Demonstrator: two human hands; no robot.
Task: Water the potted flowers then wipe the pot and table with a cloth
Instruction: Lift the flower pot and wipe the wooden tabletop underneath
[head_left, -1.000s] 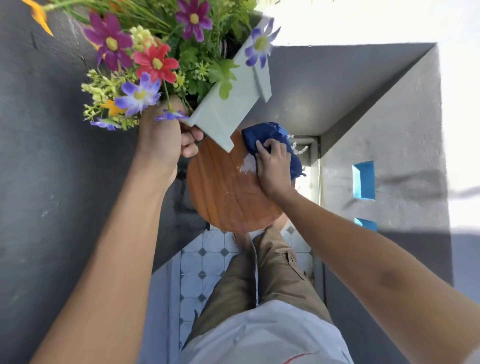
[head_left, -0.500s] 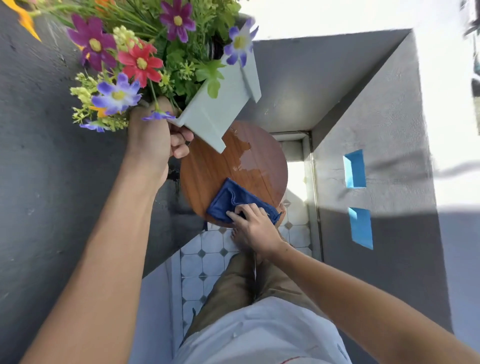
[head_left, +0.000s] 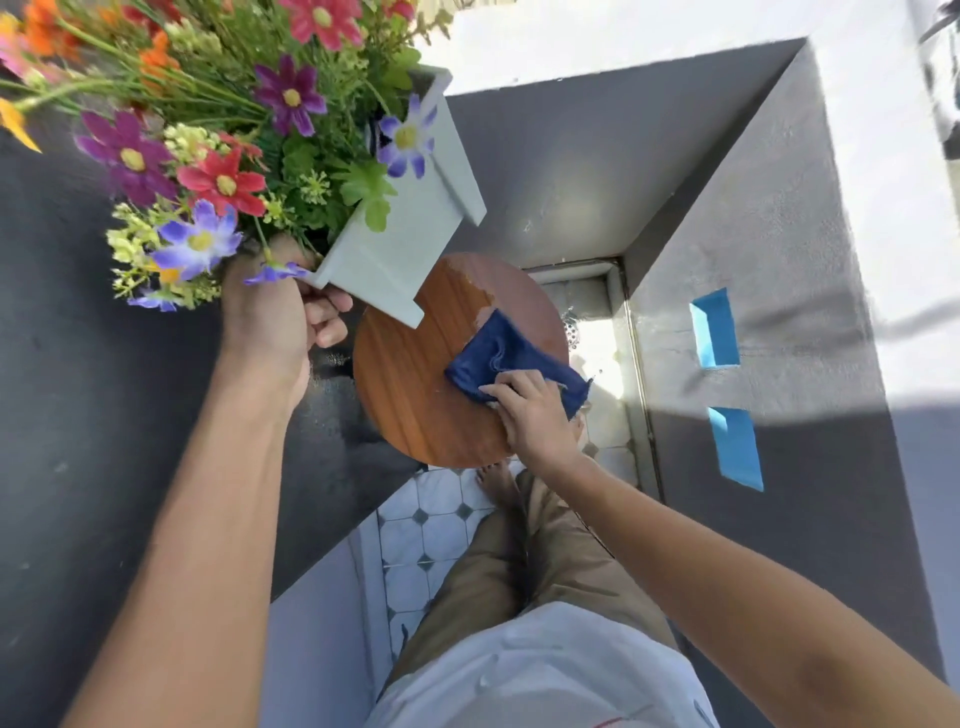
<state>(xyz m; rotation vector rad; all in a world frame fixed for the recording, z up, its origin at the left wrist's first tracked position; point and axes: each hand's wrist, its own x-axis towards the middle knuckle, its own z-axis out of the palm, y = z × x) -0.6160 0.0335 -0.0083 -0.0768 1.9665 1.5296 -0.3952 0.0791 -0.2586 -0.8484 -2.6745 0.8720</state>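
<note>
My left hand (head_left: 275, 317) grips the pale grey square flower pot (head_left: 405, 234) and holds it tilted in the air above the far left edge of the table. Colourful flowers (head_left: 218, 156) spill out of the pot to the left. The small round wooden table (head_left: 410, 395) stands below. My right hand (head_left: 530, 410) presses a dark blue cloth (head_left: 509, 358) flat on the table's right side. A wet patch (head_left: 480, 291) shows on the wood just beyond the cloth.
Dark grey walls (head_left: 571, 156) close in on the left, far side and right, with two blue slots (head_left: 719, 332) in the right wall. The floor is white tile (head_left: 431, 525); a drain (head_left: 571, 327) lies past the table. My legs (head_left: 519, 571) stand close to the table's near edge.
My right hand swept the cloth from the far side of the table to the near edge, then back toward the middle right. The pot stays lifted in my left hand.
</note>
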